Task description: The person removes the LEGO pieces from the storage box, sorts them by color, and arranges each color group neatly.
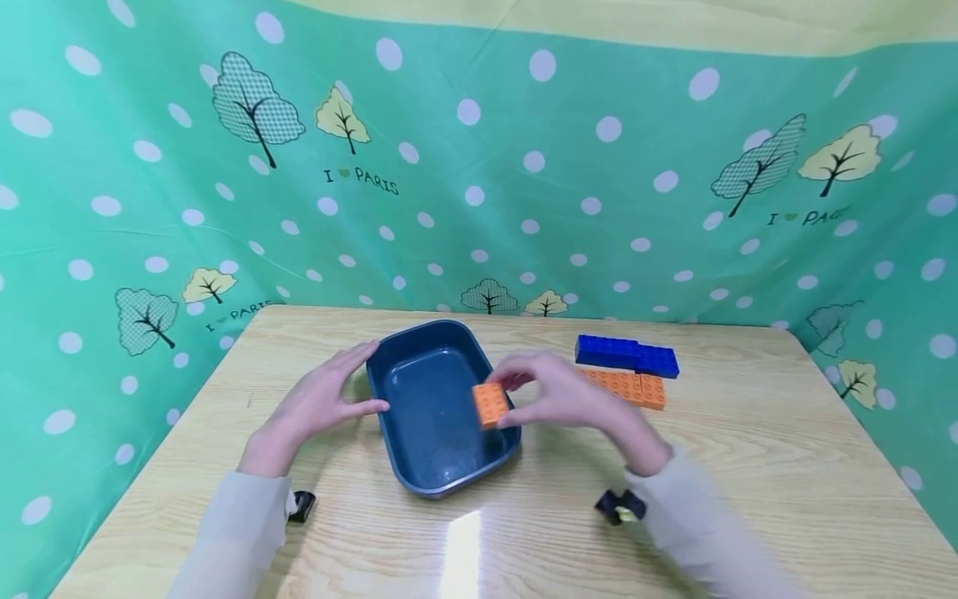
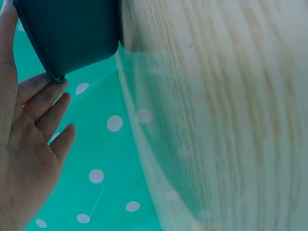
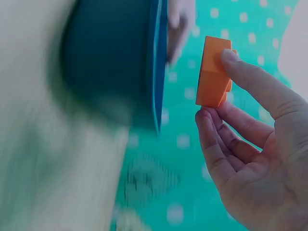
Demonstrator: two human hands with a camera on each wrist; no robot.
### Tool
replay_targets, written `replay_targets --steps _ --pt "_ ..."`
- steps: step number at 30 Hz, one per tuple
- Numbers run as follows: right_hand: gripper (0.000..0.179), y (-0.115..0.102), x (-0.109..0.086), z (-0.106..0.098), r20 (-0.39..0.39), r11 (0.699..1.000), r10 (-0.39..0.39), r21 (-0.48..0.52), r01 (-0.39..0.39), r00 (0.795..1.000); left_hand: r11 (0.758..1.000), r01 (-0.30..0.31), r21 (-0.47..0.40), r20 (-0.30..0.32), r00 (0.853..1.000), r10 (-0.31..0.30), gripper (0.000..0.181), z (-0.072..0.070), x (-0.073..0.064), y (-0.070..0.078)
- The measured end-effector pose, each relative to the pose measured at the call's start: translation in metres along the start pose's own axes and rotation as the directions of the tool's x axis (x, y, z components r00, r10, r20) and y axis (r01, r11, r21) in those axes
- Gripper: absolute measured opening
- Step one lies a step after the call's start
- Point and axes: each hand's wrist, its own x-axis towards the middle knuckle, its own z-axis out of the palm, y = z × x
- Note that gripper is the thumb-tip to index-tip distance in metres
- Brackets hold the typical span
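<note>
Between thumb and fingertips my right hand (image 1: 557,391) pinches an orange toy building brick (image 1: 490,404), held above the right side of a dark blue rectangular bin (image 1: 427,481). In the right wrist view the orange brick (image 3: 213,72) is apart from the bin's rim (image 3: 156,67). My left hand (image 1: 328,398) rests at the bin's left side with fingers spread and fairly straight. Seen from the left wrist, the fingertips of that hand (image 2: 33,139) touch the rim of the bin (image 2: 77,33).
Right of the bin, blue bricks (image 1: 608,351) lie in a row behind a row of orange bricks (image 1: 651,391), partly hidden by my right forearm. The wooden table (image 1: 748,449) meets a green dotted cloth (image 1: 524,225) at its back and sides.
</note>
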Motion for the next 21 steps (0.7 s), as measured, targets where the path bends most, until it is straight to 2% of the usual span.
replay_targets --steps 5,11,16,21 --pt "0.051 0.044 -0.048 -0.045 -0.137 0.990 0.096 -0.091 -0.109 0.986 1.000 -0.012 0.002 -0.003 1.000 0.012 0.099 0.000 0.000 0.001" --pt "0.053 0.103 -0.112 -0.082 -0.217 0.946 0.278 -0.107 -0.305 0.936 1.000 -0.015 0.010 -0.002 1.000 0.015 0.098 -0.002 -0.002 0.002" --pt "0.056 0.142 -0.146 -0.090 -0.234 0.920 0.347 -0.105 -0.378 0.908 1.000 -0.009 0.005 0.002 1.000 0.009 0.098 -0.002 -0.002 0.001" --pt "0.059 0.165 -0.153 -0.083 -0.219 0.902 0.396 -0.087 -0.422 0.892 1.000 -0.010 0.004 0.003 1.000 0.010 0.097 -0.001 -0.002 0.002"
